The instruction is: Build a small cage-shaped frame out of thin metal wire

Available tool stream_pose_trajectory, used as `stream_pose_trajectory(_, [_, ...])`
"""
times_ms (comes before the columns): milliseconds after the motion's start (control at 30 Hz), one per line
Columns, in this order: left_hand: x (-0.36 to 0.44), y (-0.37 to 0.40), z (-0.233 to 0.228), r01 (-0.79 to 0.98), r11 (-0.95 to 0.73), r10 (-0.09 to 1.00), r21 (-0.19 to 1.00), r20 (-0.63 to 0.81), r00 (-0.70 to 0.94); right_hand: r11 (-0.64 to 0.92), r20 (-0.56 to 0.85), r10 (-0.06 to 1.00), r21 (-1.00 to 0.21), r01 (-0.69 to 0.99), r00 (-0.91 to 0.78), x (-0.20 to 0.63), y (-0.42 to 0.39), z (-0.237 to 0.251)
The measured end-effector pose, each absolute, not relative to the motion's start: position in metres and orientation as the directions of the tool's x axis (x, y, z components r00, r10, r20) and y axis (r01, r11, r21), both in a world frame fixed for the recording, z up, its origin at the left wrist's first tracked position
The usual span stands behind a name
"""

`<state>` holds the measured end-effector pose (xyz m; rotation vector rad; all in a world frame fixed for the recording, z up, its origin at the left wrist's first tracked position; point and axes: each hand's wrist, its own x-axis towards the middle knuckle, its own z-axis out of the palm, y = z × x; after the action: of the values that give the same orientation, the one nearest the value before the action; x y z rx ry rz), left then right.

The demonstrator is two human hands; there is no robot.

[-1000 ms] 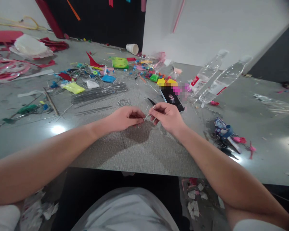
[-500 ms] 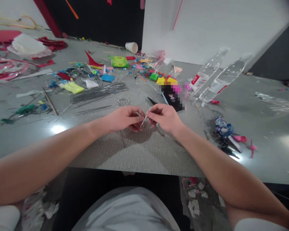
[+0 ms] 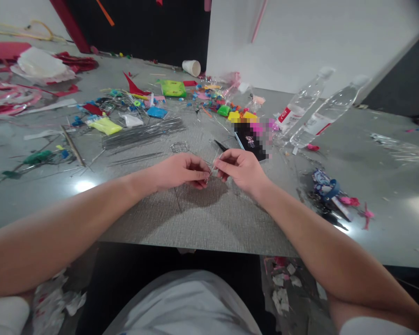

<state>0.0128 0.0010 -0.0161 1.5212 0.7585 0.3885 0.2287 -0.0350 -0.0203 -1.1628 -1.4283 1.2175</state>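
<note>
My left hand (image 3: pixel 181 171) and my right hand (image 3: pixel 242 168) meet just above the grey table (image 3: pixel 202 214), fingertips almost touching. Between them they pinch a thin silver wire (image 3: pixel 212 168), a short piece that slants up toward the right hand. Both hands are closed on it. A small coil of wire (image 3: pixel 179 147) lies on the table just beyond my left hand. A bundle of straight grey wires (image 3: pixel 143 132) lies farther back on the left.
A black card (image 3: pixel 250 139) and black-handled pliers (image 3: pixel 220 146) lie behind my right hand. Two clear water bottles (image 3: pixel 314 114) lie at the right. Coloured beads, packets and scraps (image 3: pixel 181 100) crowd the back. A blue and pink trinket pile (image 3: pixel 330 193) sits at the right.
The hands have stayed in place while the fingers worked the wire; its free end has tilted slightly between the fingertips. The view has shifted a little.
</note>
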Motion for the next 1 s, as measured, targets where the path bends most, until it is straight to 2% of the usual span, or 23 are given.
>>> stream_pose_trajectory(167, [0.0123,0.0027,-0.0184,0.216,0.032,0.653,0.976,-0.184,0.734,0.079,0.063,0.985,-0.992,0.096,-0.158,0.2302,-0.0347,-0.0210])
stream_pose_trajectory(400, [0.0125,-0.0001,-0.0162,0.182,0.177,0.645,0.967,-0.254,0.721,0.081,0.059,0.979,-0.991,0.102,-0.195,0.2306,-0.0327,-0.0222])
stream_pose_trajectory(500, [0.0133,-0.0009,-0.0150,0.192,0.182,0.645,0.964,-0.265,0.717,0.081,0.059,0.978,-0.991,0.103,-0.200,0.2297,-0.0333,-0.0207])
stream_pose_trajectory(1000, [0.0146,-0.0036,-0.0091,0.280,-0.165,0.646,0.946,-0.111,0.755,0.168,0.119,0.963,-0.967,0.194,-0.241,0.2262,-0.0386,-0.0194])
